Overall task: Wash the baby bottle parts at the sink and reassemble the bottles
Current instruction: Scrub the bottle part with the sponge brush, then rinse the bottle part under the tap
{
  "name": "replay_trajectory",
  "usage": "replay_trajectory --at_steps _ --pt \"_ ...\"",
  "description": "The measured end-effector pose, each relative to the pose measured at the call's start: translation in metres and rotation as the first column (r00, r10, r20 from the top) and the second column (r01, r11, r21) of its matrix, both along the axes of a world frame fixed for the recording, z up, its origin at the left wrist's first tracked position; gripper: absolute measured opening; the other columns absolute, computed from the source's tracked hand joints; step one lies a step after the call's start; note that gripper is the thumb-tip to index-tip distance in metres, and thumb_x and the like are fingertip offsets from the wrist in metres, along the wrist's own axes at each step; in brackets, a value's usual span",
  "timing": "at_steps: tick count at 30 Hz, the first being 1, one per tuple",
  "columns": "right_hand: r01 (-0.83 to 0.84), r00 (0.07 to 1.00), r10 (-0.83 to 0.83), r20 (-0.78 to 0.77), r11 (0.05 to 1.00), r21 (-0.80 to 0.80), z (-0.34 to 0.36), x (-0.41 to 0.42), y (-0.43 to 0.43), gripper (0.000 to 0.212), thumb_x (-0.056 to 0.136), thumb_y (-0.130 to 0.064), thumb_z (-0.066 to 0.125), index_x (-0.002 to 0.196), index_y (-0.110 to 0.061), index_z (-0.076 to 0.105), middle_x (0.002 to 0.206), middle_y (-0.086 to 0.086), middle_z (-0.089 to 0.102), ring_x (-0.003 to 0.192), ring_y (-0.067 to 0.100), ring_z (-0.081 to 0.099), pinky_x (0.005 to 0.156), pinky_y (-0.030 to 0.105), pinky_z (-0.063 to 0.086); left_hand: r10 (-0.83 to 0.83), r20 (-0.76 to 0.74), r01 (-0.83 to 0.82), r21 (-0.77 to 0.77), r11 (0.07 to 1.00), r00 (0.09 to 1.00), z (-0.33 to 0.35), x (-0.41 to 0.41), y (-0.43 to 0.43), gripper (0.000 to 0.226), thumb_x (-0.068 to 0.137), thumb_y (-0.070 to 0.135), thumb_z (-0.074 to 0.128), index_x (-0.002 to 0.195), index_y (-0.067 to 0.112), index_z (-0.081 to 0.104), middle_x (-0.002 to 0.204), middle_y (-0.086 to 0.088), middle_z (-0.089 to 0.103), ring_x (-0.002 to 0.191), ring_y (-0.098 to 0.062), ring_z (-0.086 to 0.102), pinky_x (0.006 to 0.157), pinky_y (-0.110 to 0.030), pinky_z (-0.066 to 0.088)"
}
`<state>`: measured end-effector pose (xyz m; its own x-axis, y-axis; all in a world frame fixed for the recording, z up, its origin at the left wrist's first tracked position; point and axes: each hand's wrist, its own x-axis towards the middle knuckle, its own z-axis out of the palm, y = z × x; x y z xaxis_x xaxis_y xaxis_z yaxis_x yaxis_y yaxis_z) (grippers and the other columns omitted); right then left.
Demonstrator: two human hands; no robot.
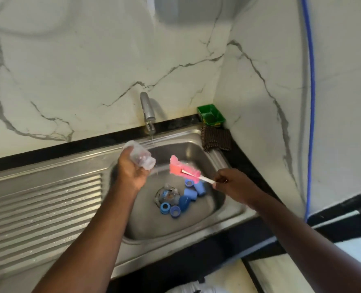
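White veined marble walls point(90, 66) surround a steel sink point(188, 153) under a running tap point(147, 112), where a clear bottle point(140, 157) is gripped by the left hand point(131, 170) and a pink brush point(180, 168) is pinched by the right hand point(231, 182) above blue bottle parts point(186, 198) in the basin.

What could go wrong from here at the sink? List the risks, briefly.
1. The left hand grips the clear bottle above the basin; wet, it may slip and drop onto the blue parts.
2. A second bottle lies over the drain while the tap runs, so water could pool.
3. The pink brush, held by the right hand, is outside the bottle and may flick water about.
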<state>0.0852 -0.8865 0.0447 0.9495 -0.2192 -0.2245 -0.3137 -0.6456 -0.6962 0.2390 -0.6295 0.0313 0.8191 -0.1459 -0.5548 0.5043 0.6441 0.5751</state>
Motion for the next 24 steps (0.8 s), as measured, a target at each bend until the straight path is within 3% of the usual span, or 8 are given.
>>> replay_trajectory --at_steps 2,5,7,11,15,20,24 --pt "0.085 0.995 -0.079 0.054 0.988 -0.126 -0.013 -0.006 -0.015 0.015 0.089 -0.025 0.071 0.077 -0.017 0.065 0.065 -0.005 0.057 0.063 0.013 0.055 0.066 0.029 0.04 -0.102 -0.067 0.103 0.013 0.995 0.992 -0.013 -0.016 -0.012 0.056 0.091 0.03 0.06 0.144 0.016 0.047 0.094 -0.011 0.058 0.076 -0.025 0.062 0.062 -0.039 0.059" --pt "0.226 0.974 -0.217 0.066 0.956 -0.189 -0.026 -0.017 -0.031 0.011 0.094 -0.023 0.064 0.096 -0.012 0.067 0.083 0.002 0.066 0.083 0.025 0.063 0.072 0.029 0.041 -0.26 -0.128 0.254 -0.058 0.965 0.957 -0.018 -0.048 -0.04 0.037 0.095 0.024 0.054 0.126 0.004 0.051 0.094 -0.021 0.062 0.078 -0.032 0.065 0.061 -0.041 0.063" --pt "0.307 0.952 -0.297 0.077 0.92 -0.242 -0.032 -0.023 -0.041 0.01 0.095 -0.018 0.061 0.096 -0.009 0.065 0.095 0.01 0.069 0.092 0.031 0.063 0.074 0.03 0.04 -0.358 -0.168 0.35 -0.075 0.934 0.919 -0.022 -0.066 -0.061 0.035 0.098 0.026 0.055 0.12 -0.001 0.053 0.092 -0.028 0.068 0.073 -0.037 0.072 0.059 -0.043 0.063" --pt "0.47 0.882 -0.456 0.117 0.835 -0.288 -0.044 -0.028 -0.059 0.009 0.092 -0.015 0.063 0.094 -0.006 0.064 0.097 0.014 0.067 0.094 0.034 0.062 0.074 0.032 0.04 -0.462 -0.194 0.451 -0.101 0.887 0.866 -0.033 -0.085 -0.087 0.048 0.099 0.03 0.058 0.13 -0.006 0.051 0.095 -0.029 0.07 0.073 -0.039 0.074 0.061 -0.042 0.063" --pt "0.494 0.857 -0.512 0.062 0.78 -0.384 -0.059 -0.028 -0.076 0.02 0.091 -0.009 0.059 0.108 0.001 0.058 0.112 0.022 0.061 0.104 0.039 0.059 0.086 0.038 0.043 -0.486 -0.215 0.482 -0.075 0.873 0.847 -0.036 -0.092 -0.099 0.059 0.097 0.033 0.063 0.139 -0.006 0.047 0.109 -0.03 0.066 0.076 -0.04 0.074 0.056 -0.04 0.061" --pt "0.531 0.836 -0.539 0.103 0.747 -0.4 -0.072 -0.023 -0.083 0.025 0.083 0.004 0.056 0.108 0.002 0.057 0.113 0.023 0.058 0.104 0.04 0.057 0.089 0.039 0.043 -0.567 -0.244 0.595 0.054 0.802 0.787 -0.042 -0.094 -0.099 0.066 0.093 0.047 0.06 0.134 -0.004 0.056 0.099 -0.024 0.071 0.066 -0.026 0.068 0.052 -0.027 0.056" --pt "0.527 0.843 -0.525 0.115 0.765 -0.371 -0.081 -0.022 -0.088 0.031 0.082 0.005 0.058 0.113 0.001 0.058 0.116 0.023 0.056 0.106 0.04 0.056 0.092 0.04 0.043 -0.553 -0.236 0.578 0.05 0.815 0.799 -0.042 -0.097 -0.102 0.064 0.095 0.046 0.059 0.133 -0.006 0.056 0.102 -0.026 0.068 0.063 -0.024 0.067 0.052 -0.026 0.056"
